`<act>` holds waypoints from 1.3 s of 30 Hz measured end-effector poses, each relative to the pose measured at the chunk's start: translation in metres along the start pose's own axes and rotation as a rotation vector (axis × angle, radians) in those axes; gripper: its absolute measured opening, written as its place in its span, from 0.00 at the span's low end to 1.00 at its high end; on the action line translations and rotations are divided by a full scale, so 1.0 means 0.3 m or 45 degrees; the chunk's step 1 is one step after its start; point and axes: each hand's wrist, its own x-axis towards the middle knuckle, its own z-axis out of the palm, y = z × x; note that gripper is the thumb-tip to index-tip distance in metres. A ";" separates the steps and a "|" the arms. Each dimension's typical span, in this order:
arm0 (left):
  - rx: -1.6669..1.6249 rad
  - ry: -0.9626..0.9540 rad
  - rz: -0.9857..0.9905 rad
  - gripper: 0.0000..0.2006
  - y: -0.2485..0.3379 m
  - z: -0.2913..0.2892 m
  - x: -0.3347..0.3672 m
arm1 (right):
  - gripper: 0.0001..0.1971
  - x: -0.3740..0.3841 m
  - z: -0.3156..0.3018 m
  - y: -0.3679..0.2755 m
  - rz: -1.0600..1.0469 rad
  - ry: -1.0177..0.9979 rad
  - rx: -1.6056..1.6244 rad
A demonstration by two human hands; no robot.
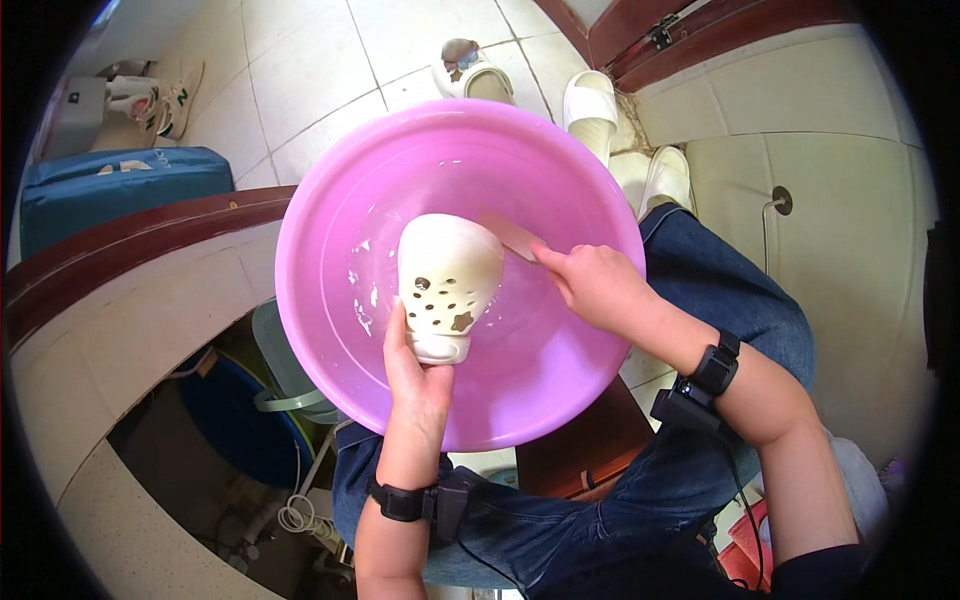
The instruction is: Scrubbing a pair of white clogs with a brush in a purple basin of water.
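Mid-basin, with room to the pink basin (330,200) rim all round, the cream clog (447,280) stood clamped in the left hand (415,385) grip from 6 o'clock, while the right hand (598,285) grip closed on a brush (510,235) at 3 o'clock

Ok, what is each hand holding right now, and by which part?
The left hand holds the cream clog by its heel end, over the pink basin. The right hand grips a brush handle; its head is hidden behind the clog.

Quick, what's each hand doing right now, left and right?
Left hand: closed on the heel end of the white clog, over the pink basin.
Right hand: closed on a brush handle against the clog.
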 end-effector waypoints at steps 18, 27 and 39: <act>-0.062 0.019 -0.090 0.19 -0.007 -0.011 0.015 | 0.16 0.010 -0.002 0.010 -0.016 -0.127 -0.107; -0.039 0.039 -0.081 0.19 -0.008 -0.001 0.008 | 0.16 0.005 -0.001 0.015 -0.029 -0.136 -0.112; -0.020 0.000 -0.080 0.19 -0.014 -0.021 0.018 | 0.18 0.003 -0.018 0.000 -0.029 -0.169 -0.133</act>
